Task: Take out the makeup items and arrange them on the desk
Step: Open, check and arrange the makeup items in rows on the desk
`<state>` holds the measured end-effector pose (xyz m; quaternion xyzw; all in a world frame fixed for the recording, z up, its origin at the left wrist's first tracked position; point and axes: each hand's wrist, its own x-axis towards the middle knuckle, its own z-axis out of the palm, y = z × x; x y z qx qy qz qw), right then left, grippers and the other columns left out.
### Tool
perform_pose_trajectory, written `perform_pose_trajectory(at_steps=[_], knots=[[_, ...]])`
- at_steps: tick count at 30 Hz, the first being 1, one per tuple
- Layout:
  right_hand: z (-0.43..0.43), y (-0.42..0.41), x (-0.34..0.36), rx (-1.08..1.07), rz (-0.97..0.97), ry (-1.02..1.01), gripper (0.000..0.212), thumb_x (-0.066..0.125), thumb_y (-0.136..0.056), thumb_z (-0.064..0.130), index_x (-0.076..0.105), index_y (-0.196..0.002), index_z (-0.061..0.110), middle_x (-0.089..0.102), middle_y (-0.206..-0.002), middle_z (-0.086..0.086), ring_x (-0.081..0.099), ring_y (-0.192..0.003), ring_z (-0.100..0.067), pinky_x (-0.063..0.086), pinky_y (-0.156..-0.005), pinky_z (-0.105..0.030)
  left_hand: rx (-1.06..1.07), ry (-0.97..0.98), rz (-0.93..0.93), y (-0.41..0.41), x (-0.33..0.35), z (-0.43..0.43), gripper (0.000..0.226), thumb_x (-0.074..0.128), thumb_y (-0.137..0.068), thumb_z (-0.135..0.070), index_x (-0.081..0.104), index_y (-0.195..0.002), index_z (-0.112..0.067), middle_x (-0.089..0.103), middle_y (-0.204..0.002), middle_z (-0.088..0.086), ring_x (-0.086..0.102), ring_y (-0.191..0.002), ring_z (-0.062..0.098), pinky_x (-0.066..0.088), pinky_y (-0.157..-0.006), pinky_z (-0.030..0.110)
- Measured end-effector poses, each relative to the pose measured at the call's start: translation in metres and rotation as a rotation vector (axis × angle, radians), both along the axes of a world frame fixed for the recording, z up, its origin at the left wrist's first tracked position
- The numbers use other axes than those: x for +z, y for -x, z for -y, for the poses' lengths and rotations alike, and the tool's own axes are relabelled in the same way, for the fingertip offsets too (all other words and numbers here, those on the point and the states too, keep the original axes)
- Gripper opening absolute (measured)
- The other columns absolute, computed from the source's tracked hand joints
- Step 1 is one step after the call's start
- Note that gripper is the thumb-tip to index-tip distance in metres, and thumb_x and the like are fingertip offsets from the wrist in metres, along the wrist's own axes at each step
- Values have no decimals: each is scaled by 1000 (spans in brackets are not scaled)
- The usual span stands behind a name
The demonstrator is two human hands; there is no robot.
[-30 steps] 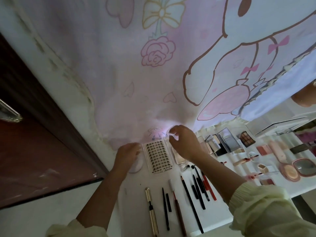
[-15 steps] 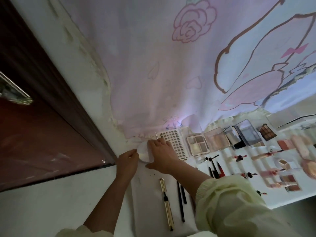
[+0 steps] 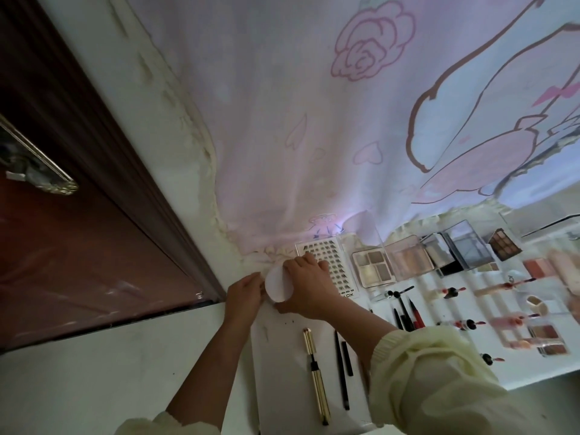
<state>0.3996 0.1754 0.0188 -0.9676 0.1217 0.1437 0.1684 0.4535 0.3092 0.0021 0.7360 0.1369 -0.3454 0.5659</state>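
Two hands meet over a white round pad [image 3: 277, 285] at the left end of the white desk [image 3: 276, 356], and the pad lies just left of the lash tray [image 3: 333, 262], overlapping the tray's left edge.

Nearest the camera, well short of the lash tray, a gold mascara tube [image 3: 315, 376] lies lengthwise on the desk. A thin black pencil [image 3: 340, 368] and a short black cap [image 3: 347, 359] lie just beside it on the right, each apart from the other.

The right hand [image 3: 309, 288], in a pale yellow sleeve [image 3: 439, 381], crosses the near left part of the lash tray. Its fingers lie over the pad's right side and its thumb curls under the pad's near rim, so it holds the pad. The left hand [image 3: 243, 293] sits left of the lash tray with curled fingers, the tips at the pad's left rim; whether they pinch it or only touch it I cannot tell.

Right of the lash tray stands a four-pan eyeshadow palette [image 3: 373, 266], then a clear-lidded blush palette [image 3: 409, 257], then an open mirrored compact [image 3: 455, 249]. Farther right and nearer than these lie lip tubes and small brushes, too blurred to sort.

Behind the lash tray hangs a pink cartoon-printed cloth [image 3: 282, 120], its hem touching the tray's far edge. Far to the left of the tray is a dark brown door [image 3: 78, 246].
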Motion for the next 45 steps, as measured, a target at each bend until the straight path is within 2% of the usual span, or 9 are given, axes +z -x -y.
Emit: perform_pose_trajectory(at_steps=[5,9,12,19,25,30,37,41,45], knots=[[13,14,28,-80,63,-205,83,81,-64,52,46,-133,22,52,-129,5,38,-119,-19,33,-101,-39,158,163,-211,5,13,1,26,58,-93,-27,69,-99,-5,69,-103,19,64,-89,29,51,-91,43],[21,27,48,-197,123,-402,85,84,-54,51,53,-128,23,57,-118,9,45,-112,-19,44,-95,-37,94,402,-332,22,38,4,38,56,-93,-37,65,-109,-4,68,-94,15,63,-83,26,54,-81,39],[27,35,61,-233,167,-504,81,82,-48,55,59,-120,25,62,-110,10,54,-106,-17,49,-92,-38,40,503,-407,31,54,8,54,60,-88,-49,66,-108,0,68,-90,16,65,-83,27,55,-89,43],[35,49,93,-257,200,-642,72,91,-60,29,59,-123,20,62,-109,11,57,-103,-5,45,-85,-16,-8,670,-430,44,80,18,63,61,-84,-54,64,-122,-3,65,-107,16,64,-88,25,52,-91,42],[40,59,109,-258,221,-691,67,91,-61,28,61,-121,21,63,-106,14,58,-101,-1,43,-81,-10,-81,654,-354,48,94,25,55,57,-86,-55,68,-115,-9,64,-98,12,63,-78,21,57,-68,33],[41,63,115,-214,253,-634,54,91,-61,32,66,-108,22,64,-100,13,58,-96,-3,41,-77,-9,-119,586,-270,53,102,32,46,44,-92,-52,71,-103,-16,70,-90,8,65,-74,16,55,-67,30],[37,62,127,-152,293,-608,34,89,-62,24,67,-87,27,64,-89,14,56,-86,0,40,-75,-6,-104,528,-194,55,110,34,48,43,-94,-52,68,-108,-13,71,-82,8,62,-66,15,53,-58,26],[37,63,129,-137,325,-603,36,90,-62,20,68,-89,25,67,-91,11,58,-89,-1,41,-75,-5,-109,522,-180,53,113,34,50,41,-94,-52,66,-110,-12,70,-75,6,62,-56,12,51,-58,27],[37,67,132,-126,344,-582,42,90,-62,18,69,-99,18,64,-91,15,54,-86,16,37,-73,1,-137,523,-147,53,114,33,48,39,-96,-52,68,-104,-15,70,-75,4,56,-51,11,49,-63,29]])
